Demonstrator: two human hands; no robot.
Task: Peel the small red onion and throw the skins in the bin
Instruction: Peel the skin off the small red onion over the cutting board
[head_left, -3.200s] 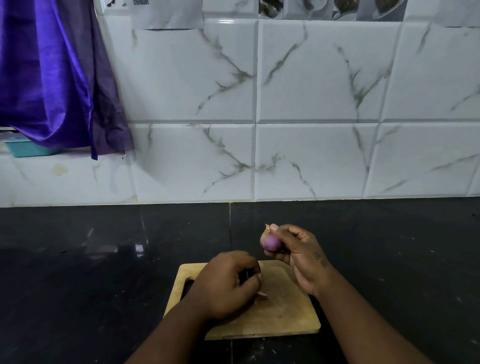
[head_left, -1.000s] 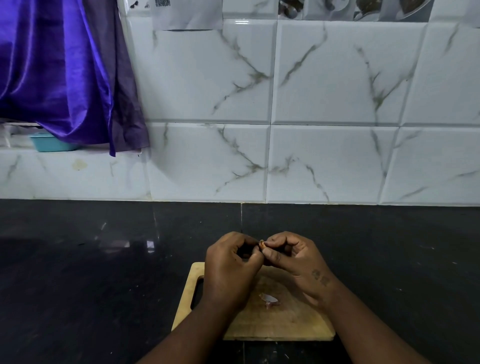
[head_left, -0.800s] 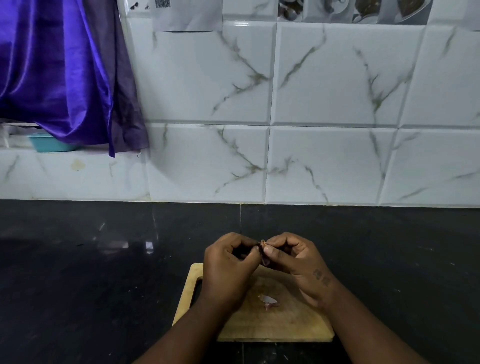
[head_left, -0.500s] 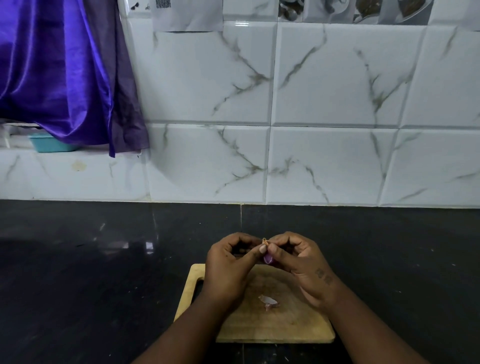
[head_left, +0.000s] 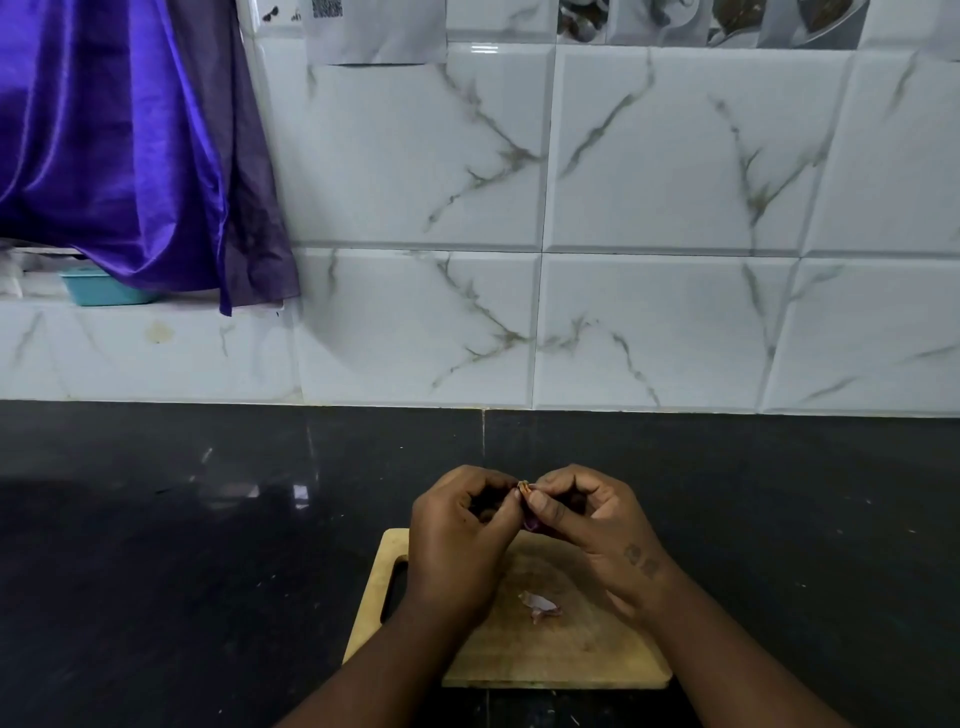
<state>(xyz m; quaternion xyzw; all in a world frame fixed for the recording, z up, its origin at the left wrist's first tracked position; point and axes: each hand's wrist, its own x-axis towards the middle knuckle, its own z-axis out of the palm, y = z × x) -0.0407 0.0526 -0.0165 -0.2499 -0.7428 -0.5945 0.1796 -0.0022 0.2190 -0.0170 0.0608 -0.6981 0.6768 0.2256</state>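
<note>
Two hands now meet just above the far edge of the cutting board: some three seconds back the right hand held the onion up alone while the left hand lay fisted on the wood, and since then the left has risen to join it. The right hand curls round the small red onion, of which only a sliver of glossy purple shows below its thumb. The left hand's thumb and forefinger pinch the dry tip, a tan, crinkled point that sticks up between the two hands. One loose skin lies on the board between the wrists, thin, curled and pale mauve, so I judge the peeling under way but unfinished, with the next layer about to be torn from the top. Papery skin of this kind tears in strips and clings, so it likely wants a firm nip. Under the hands the board is pale wood with rounded corners and a slot handle below the left hand; around it the counter is black and polished. No bin is in view
</note>
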